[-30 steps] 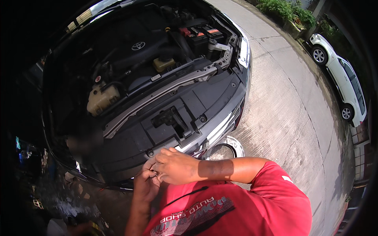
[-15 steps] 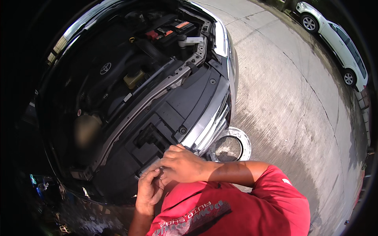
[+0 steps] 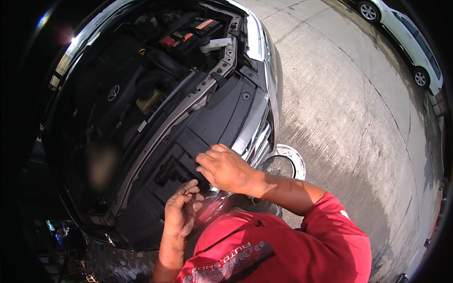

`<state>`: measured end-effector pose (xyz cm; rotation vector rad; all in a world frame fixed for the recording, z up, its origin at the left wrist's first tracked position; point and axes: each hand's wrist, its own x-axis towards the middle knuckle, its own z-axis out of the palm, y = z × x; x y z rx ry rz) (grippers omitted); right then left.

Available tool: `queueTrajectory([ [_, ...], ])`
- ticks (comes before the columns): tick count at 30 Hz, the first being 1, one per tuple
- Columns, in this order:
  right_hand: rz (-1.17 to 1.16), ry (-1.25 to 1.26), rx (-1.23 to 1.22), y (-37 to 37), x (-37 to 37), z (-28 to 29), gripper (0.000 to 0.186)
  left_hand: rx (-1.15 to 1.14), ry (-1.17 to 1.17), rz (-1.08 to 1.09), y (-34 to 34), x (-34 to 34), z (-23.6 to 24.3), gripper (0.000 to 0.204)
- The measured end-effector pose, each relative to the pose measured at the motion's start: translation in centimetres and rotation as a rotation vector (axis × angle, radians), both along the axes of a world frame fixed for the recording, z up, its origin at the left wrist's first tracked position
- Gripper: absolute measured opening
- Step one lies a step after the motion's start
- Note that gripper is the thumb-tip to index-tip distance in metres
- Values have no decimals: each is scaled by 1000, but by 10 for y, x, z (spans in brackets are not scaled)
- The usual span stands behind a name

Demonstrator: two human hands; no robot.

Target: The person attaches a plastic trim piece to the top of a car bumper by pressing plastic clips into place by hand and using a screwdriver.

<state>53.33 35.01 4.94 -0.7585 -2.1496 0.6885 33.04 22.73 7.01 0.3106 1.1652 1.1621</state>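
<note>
Over the front of an open engine bay, both my hands work above a black plastic radiator cover. My right hand is closed, fingers bent and pressed down on the cover by the silver grille edge. Something small and dark shows at its fingertips, too hidden to name. Lower and to the left is my left hand, palm partly turned up. Its fingers are loosely bent and apart, and I see nothing in them. Beside it, the dark hood latch sits in an opening of the cover.
The engine cover, a battery and a yellowish reservoir lie beyond the metal crossbar. A whitish ring is on the concrete by the bumper. A white car stands at the far right. A round fastener dots the cover.
My hands, together before at the cover's front edge, are now apart. The right one has moved up and away onto the cover; the left stays low. The whole view has shifted slightly.
</note>
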Motion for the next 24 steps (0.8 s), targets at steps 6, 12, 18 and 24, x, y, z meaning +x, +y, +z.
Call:
queueTrajectory([
  [6, -326, -36, 106, 72, 18, -26, 21, 11, 19, 17, 2, -3, 4, 35],
  [12, -284, -133, 104, 91, 22, -54, 17, 5, 64, 32, 1, -7, -3, 38],
  [18, -409, -117, -107, 130, 72, -10, 22, 14, 90, 90, -11, -12, -2, 39],
  [24, -401, -468, -106, 190, 127, -2, 29, 11, 80, 128, -21, -18, -10, 40],
])
